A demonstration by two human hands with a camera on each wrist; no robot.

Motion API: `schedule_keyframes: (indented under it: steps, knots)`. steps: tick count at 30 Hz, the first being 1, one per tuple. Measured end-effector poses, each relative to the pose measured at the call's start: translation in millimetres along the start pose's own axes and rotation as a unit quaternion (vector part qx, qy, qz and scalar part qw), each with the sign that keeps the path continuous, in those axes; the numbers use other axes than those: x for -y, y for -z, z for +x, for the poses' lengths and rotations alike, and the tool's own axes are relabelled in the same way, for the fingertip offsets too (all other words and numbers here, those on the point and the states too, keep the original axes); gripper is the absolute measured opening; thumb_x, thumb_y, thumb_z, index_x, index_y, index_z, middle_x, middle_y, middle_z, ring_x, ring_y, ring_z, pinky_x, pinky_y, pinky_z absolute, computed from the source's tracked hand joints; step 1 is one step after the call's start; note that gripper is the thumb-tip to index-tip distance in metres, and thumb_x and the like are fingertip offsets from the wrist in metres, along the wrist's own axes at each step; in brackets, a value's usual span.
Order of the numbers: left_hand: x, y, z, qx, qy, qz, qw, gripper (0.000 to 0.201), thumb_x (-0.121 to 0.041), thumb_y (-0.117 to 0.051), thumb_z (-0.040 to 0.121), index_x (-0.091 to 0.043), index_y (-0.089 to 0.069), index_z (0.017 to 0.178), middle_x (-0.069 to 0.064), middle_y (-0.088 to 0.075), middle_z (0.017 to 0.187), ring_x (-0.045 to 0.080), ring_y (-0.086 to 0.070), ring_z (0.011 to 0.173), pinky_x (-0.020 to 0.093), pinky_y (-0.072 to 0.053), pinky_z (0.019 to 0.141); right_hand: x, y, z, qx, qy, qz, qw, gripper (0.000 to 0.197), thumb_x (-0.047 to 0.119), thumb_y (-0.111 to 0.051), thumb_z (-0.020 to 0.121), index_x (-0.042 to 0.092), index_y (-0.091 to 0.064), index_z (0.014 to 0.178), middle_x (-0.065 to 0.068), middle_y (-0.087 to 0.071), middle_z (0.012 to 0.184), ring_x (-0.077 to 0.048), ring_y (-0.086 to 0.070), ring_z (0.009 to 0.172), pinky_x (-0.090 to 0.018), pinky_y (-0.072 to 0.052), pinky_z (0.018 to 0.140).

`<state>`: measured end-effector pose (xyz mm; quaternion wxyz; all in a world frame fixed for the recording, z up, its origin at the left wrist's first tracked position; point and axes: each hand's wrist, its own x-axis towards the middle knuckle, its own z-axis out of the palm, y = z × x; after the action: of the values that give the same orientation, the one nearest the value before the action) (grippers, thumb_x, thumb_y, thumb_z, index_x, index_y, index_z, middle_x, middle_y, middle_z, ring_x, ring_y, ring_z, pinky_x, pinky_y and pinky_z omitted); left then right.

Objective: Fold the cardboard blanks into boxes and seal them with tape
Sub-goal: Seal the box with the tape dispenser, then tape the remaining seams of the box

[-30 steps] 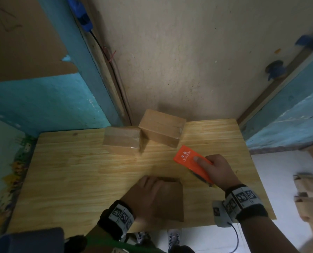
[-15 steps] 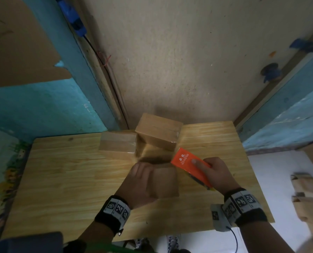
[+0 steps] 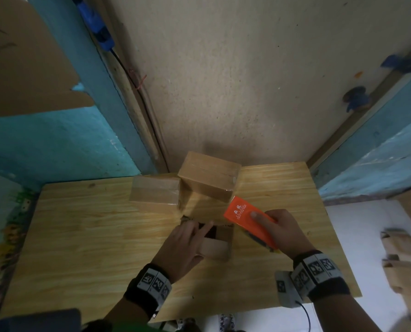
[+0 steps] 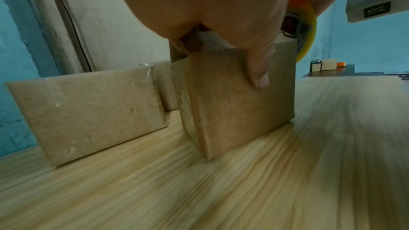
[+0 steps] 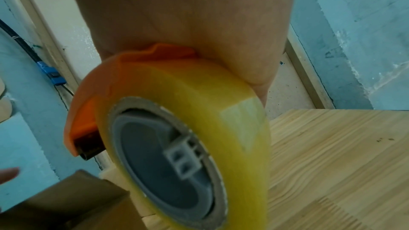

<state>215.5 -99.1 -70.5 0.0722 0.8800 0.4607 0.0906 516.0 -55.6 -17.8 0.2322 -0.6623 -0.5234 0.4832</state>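
We see a pale yellow wooden table (image 3: 84, 236) with fine straight grain. On it, the open box (image 3: 220, 244) and the two taped boxes (image 3: 155, 192) are plain tan-brown cardboard, their tape clear and glossy. The tape dispenser (image 3: 248, 220) is bright orange with small white lettering; its tape roll (image 5: 221, 111) is translucent yellow round a grey hub. Both wristbands (image 3: 152, 283) are black with white-and-black square-patterned tags. The walls are turquoise (image 3: 44, 140), the middle panel (image 3: 247, 80) beige and speckled.
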Motion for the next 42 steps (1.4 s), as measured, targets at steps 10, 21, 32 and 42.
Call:
schedule_keyframes:
  steps: [10, 21, 32, 42]
  knots:
    - [0, -17, 4, -0.027, 0.002, 0.118, 0.993, 0.072, -0.069, -0.038, 0.098, -0.018, -0.052, 0.148, 0.011, -0.056, 0.112, 0.027, -0.055, 0.094, 0.043, -0.05, 0.085, 2, 2, -5, 0.003, 0.002, 0.018, 1.0, 0.057, 0.057, -0.07, 0.094, 0.002, -0.076, 0.08, -0.02, -0.075, 0.074, -0.041, -0.073, 0.064, -0.052, -0.06, 0.053]
    - [2, -9, 2, -0.018, 0.008, 0.087, 0.996, 0.054, -0.066, -0.044, 0.098, -0.032, -0.06, 0.136, 0.004, -0.055, 0.11, 0.026, -0.054, 0.1, 0.041, -0.045, 0.08, 57, -9, -13, 0.064, 0.075, 0.128, 0.987, 0.067, 0.062, -0.072, 0.075, -0.004, -0.073, 0.087, -0.022, -0.074, 0.082, -0.038, -0.074, 0.071, -0.039, -0.057, 0.056]
    - [9, -8, -8, 0.011, 0.083, 0.009, 0.996, 0.045, -0.068, -0.051, 0.09, -0.032, -0.062, 0.114, 0.0, -0.059, 0.117, 0.021, -0.054, 0.103, 0.04, -0.052, 0.084, 44, -57, 7, 0.151, 0.078, 0.095, 0.981, 0.076, 0.063, -0.079, 0.072, -0.011, -0.068, 0.084, -0.03, -0.07, 0.081, -0.039, -0.07, 0.064, -0.034, -0.051, 0.047]
    - [32, 18, -1, -0.04, 0.201, -0.459, 0.864, 0.048, -0.016, -0.053, 0.105, -0.043, -0.052, 0.145, -0.024, -0.046, 0.146, 0.005, -0.039, 0.136, 0.029, -0.04, 0.112, 52, -59, 7, 0.195, 0.103, 0.032, 0.975, 0.066, 0.064, -0.076, 0.075, -0.002, -0.069, 0.081, -0.003, -0.071, 0.068, -0.019, -0.069, 0.057, -0.029, -0.051, 0.045]
